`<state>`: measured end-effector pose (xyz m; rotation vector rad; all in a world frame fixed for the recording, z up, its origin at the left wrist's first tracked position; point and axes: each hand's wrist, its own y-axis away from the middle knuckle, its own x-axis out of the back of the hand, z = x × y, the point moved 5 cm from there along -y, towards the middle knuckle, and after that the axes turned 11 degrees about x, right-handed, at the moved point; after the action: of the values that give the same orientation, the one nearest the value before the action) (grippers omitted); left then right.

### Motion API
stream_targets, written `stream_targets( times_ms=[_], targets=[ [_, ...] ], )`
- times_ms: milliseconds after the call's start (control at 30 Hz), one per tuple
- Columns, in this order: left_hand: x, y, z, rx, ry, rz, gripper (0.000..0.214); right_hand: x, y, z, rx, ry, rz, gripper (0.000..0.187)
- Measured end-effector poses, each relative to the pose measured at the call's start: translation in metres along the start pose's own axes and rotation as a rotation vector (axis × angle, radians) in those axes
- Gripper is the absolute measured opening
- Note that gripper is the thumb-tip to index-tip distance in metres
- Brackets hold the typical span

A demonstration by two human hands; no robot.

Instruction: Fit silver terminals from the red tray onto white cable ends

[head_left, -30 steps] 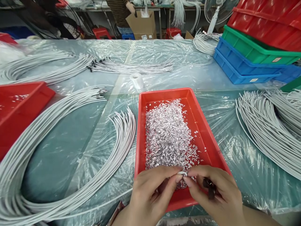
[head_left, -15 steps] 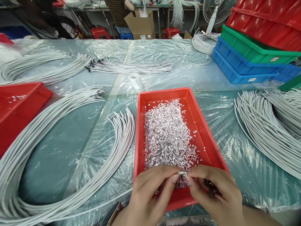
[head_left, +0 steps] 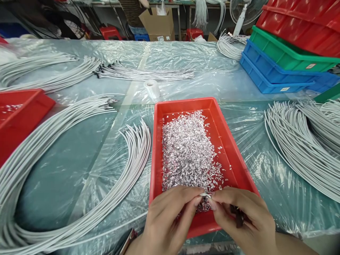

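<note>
A red tray [head_left: 231,150] lies in front of me, heaped with small shiny foil scraps [head_left: 187,148]. Over its near end my left hand [head_left: 167,223] and my right hand [head_left: 244,223] meet fingertip to fingertip. Both pinch the end of a thin white cable [head_left: 205,194] between them. My right hand also has a small dark object [head_left: 237,216] tucked under its fingers; I cannot make out what it is.
Bundles of white cables [head_left: 79,159] curve across the plastic-covered table on the left, with more white cables [head_left: 305,141] on the right. Another red tray [head_left: 18,117] sits far left. Stacked blue, green and red bins [head_left: 278,63] stand back right. A tape roll [head_left: 152,88] lies behind the tray.
My hands stay pinched together over the tray's near end. The view has shifted slightly; nothing else moved.
</note>
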<state>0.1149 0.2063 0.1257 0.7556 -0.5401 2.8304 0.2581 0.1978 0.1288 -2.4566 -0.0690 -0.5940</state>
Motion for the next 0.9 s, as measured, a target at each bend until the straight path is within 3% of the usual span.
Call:
stream_targets(
  times_ms=[400,633,900],
  targets=[
    [0.001,0.001,0.002,-0.038,-0.027,0.015,0.015,0.001,0.002,-0.001,0.019,0.016,-0.001,0.021],
    [0.002,0.004,0.002,-0.059,-0.064,0.029,0.017,-0.001,0.005,0.004,-0.107,0.016,0.057,0.017],
    [0.000,0.009,0.001,-0.095,-0.100,-0.002,0.023,-0.002,0.011,0.002,-0.120,0.007,0.166,0.017]
  ],
)
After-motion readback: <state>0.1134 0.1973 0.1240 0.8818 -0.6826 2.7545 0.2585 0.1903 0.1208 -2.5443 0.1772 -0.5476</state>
